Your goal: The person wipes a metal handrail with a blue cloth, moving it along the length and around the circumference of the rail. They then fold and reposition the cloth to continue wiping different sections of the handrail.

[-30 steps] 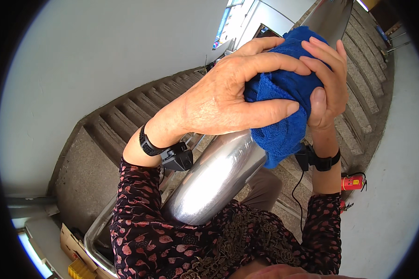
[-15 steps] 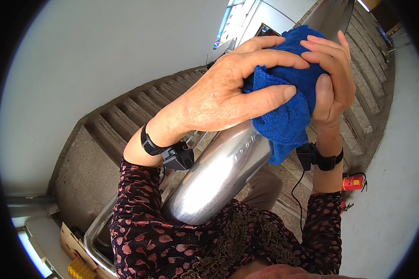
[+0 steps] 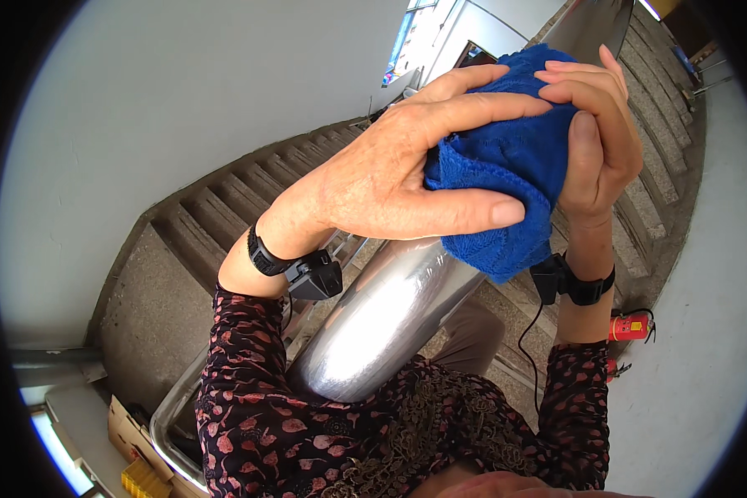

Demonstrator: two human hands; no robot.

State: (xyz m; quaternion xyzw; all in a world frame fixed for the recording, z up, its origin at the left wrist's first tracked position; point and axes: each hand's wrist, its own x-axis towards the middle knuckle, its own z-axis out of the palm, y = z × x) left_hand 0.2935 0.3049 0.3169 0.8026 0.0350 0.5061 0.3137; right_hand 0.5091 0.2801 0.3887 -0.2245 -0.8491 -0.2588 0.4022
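A blue cloth [image 3: 506, 178] is wrapped over a thick, shiny metal handrail [image 3: 382, 315] that runs from my chest away toward the upper right. My left hand [image 3: 407, 166] presses on the cloth from the left, with its thumb across the near side and its fingers over the top. On the right side my right hand [image 3: 598, 137] cups the same cloth, fingers curled over it and thumb against its side. The rail under the cloth is hidden. Each wrist wears a black strap with a small black device.
Stone stairs [image 3: 232, 195] descend on the left, and more steps [image 3: 656, 124] run along the right. A red fire extinguisher [image 3: 631, 326] stands by the right wall. At the lower left are a bent metal rail [image 3: 162, 432], cardboard [image 3: 129, 432] and a yellow object [image 3: 145, 480].
The cloth has shifted slightly on the rail and its hanging lower corner has drawn up. My left thumb sits a little lower, and my right hand has moved slightly right.
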